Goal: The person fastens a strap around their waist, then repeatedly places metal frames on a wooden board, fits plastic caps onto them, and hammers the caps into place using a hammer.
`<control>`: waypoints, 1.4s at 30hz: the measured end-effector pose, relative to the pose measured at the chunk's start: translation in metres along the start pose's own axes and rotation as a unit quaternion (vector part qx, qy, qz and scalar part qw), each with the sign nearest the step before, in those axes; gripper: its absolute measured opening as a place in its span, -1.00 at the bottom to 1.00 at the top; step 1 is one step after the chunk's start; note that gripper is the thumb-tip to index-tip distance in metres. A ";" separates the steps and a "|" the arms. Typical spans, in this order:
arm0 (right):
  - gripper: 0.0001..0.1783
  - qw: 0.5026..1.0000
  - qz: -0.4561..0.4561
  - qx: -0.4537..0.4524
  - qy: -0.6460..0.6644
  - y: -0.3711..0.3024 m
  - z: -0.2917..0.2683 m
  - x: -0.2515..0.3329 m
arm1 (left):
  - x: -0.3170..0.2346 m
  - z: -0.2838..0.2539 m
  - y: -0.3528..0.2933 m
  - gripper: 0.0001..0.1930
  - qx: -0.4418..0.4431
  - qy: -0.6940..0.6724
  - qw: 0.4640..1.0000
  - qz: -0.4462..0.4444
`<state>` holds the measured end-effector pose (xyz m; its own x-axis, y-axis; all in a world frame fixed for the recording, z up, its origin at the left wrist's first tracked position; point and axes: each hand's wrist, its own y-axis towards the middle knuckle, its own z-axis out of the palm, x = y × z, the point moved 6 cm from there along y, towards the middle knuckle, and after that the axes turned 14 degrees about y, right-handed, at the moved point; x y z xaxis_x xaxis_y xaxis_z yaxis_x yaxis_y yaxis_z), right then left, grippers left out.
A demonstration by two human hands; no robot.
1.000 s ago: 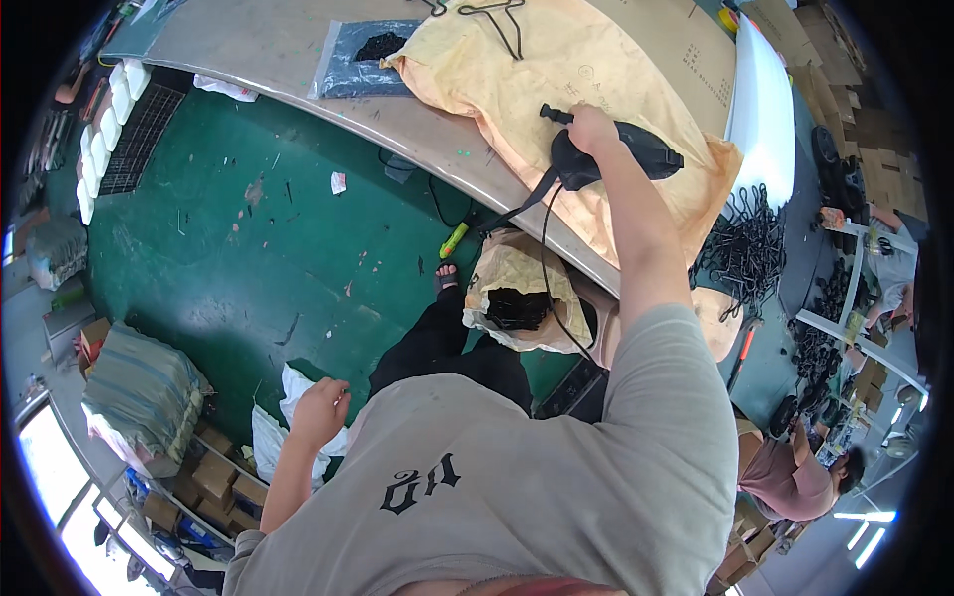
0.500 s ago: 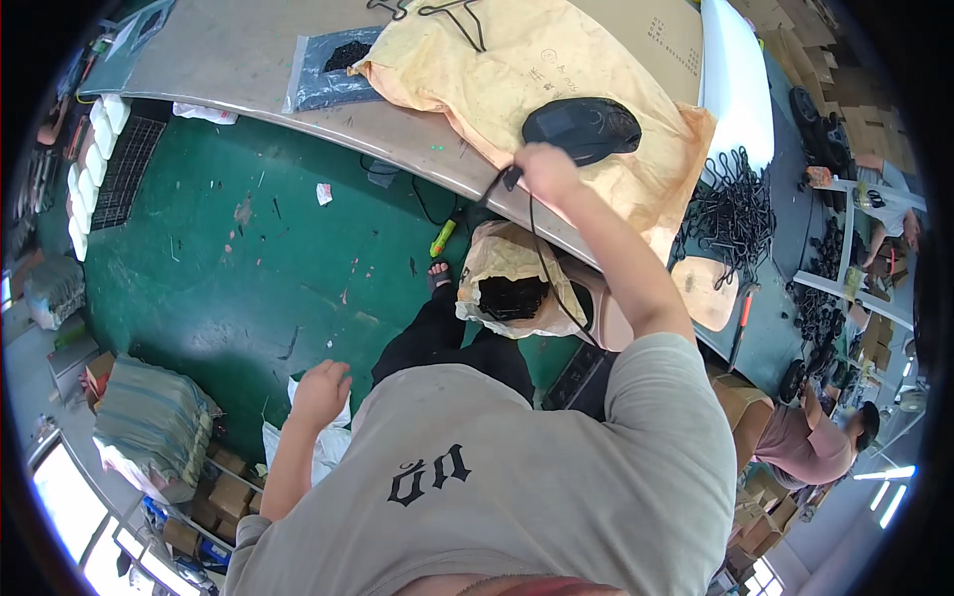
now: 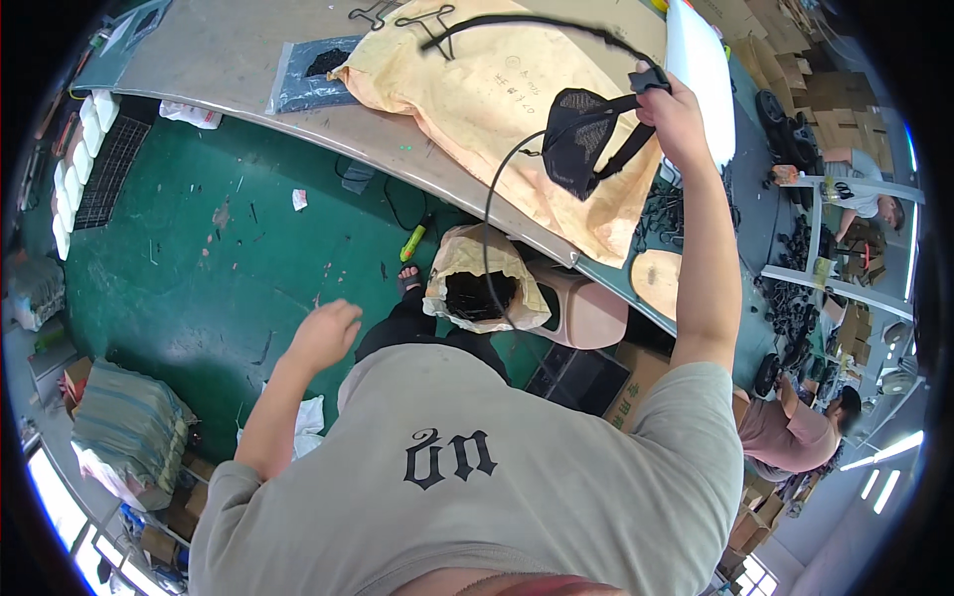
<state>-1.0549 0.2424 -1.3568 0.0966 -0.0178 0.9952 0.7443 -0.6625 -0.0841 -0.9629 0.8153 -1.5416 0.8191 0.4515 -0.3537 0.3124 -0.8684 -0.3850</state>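
Raised over the right part of the table, my right hand is closed on a black strap at its dark buckle. One end of the strap swings out in a long arc to the left. From the same hand hangs a black mesh pouch, tilted above a yellowish sack laid flat on the tabletop. A thin dark cord runs from near the pouch down past the table edge. Low on the left, my left hand hangs over the floor, fingers loosely bent and apart, with nothing visible in it.
An open sack holding black pieces stands between my legs, beside a pinkish stool. Bent black metal hooks and a plastic bag lie on the table. Two people work at the right, one at a bench.
My right hand has moved up and right, lifting the pouch off the sack and swinging the strap outward. My left hand has shifted up and slightly right.
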 end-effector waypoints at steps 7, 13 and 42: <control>-0.63 0.978 -0.051 0.030 0.200 -0.092 0.004 0.060 | -0.054 -0.055 0.116 -0.73 -0.157 -0.132 0.972 0.113; -0.80 0.965 -0.119 0.001 0.234 -0.176 0.014 0.118 | -0.203 -0.081 0.175 -0.46 -0.130 -0.296 0.907 0.271; -0.63 0.976 0.075 -0.184 0.089 -0.556 -0.031 -0.030 | -0.428 -0.058 -0.079 -0.78 -0.193 -0.352 0.849 0.345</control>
<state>-1.4923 0.5880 -1.3387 0.0451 -0.2440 0.9687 0.4388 -0.8663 -0.2386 -1.3098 0.6789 -1.3102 0.4238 -0.2979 -0.8554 0.1209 -0.9173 0.3793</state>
